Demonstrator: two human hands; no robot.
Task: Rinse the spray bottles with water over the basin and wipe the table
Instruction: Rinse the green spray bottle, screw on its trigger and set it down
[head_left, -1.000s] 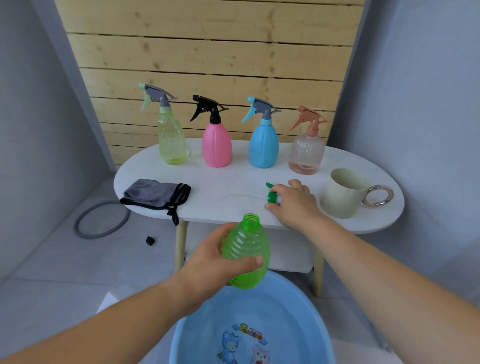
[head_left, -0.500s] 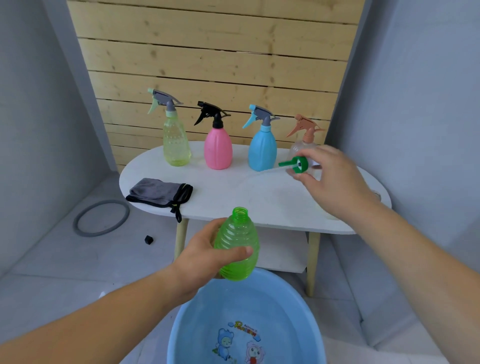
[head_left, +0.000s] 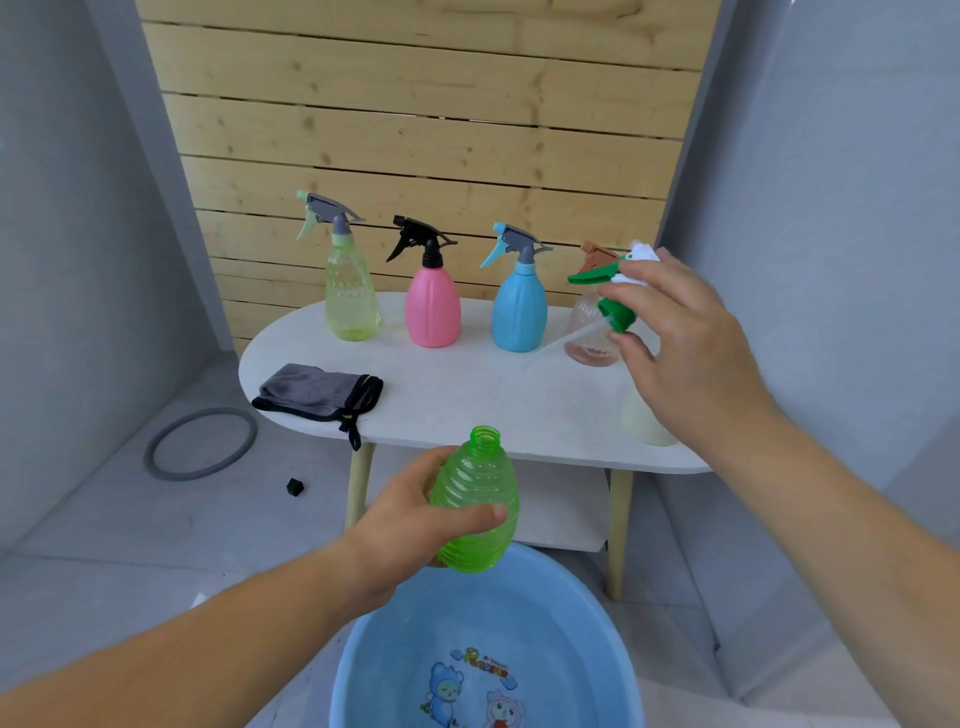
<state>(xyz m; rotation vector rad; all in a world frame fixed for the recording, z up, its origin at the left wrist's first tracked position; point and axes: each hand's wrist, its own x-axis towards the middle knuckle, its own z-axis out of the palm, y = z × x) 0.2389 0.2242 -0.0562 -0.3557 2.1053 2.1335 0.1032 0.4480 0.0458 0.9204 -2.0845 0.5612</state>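
Observation:
My left hand (head_left: 415, 525) grips an uncapped green bottle (head_left: 475, 506), upright above the blue basin (head_left: 597, 613) on the floor. My right hand (head_left: 685, 343) holds the green and white spray head (head_left: 608, 291) in the air over the table's right part, its thin tube trailing down to the left. On the white table (head_left: 467, 400) stand a yellow-green bottle (head_left: 350, 291), a pink bottle (head_left: 432, 301), a blue bottle (head_left: 519, 306) and a clear peach bottle (head_left: 587, 332), the last partly hidden by my right hand. A grey cloth (head_left: 317, 392) lies at the table's left front.
A cream cup (head_left: 647, 423) stands at the table's right front, mostly behind my right wrist. A grey ring (head_left: 200, 444) and a small black cap (head_left: 294, 487) lie on the floor to the left. Grey walls close in on both sides; a wooden slat wall is behind.
My right hand lifted the spray head off the table and raised it to the right, up in front of the peach bottle. The left hand kept the green bottle over the basin.

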